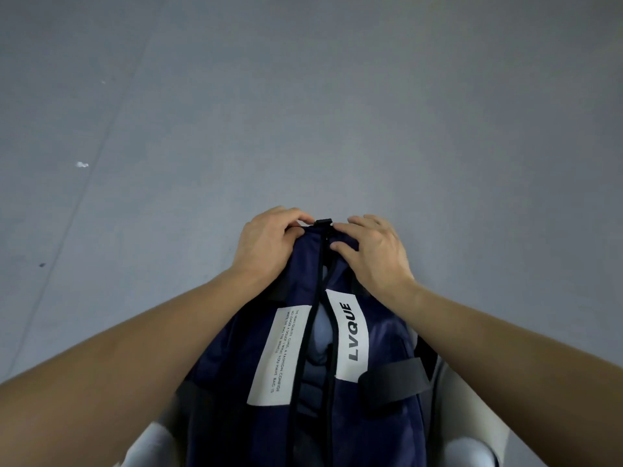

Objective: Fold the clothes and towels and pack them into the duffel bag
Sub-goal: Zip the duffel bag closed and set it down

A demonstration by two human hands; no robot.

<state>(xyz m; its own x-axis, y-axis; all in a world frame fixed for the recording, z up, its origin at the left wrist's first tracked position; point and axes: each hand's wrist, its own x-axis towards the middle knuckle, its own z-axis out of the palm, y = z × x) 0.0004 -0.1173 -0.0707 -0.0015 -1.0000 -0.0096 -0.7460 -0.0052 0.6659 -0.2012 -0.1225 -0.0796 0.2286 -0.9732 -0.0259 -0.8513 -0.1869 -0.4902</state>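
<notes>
A navy duffel bag point(236, 365) with two white labels lies lengthwise in front of me, its top zipper partly open. Pale blue-grey folded cloth point(318, 338) shows through the gap. My left hand point(266, 246) grips the fabric at the bag's far end, left of the zipper. My right hand point(371, 251) pinches the fabric on the right side of the zipper, close to the small black zipper end tab point(323, 221). A black strap point(394, 379) crosses the bag's right side.
The bag rests on a white surface point(151, 439) that shows at both lower corners. Beyond it stretches a bare grey floor point(303, 112) with a few small specks at the left.
</notes>
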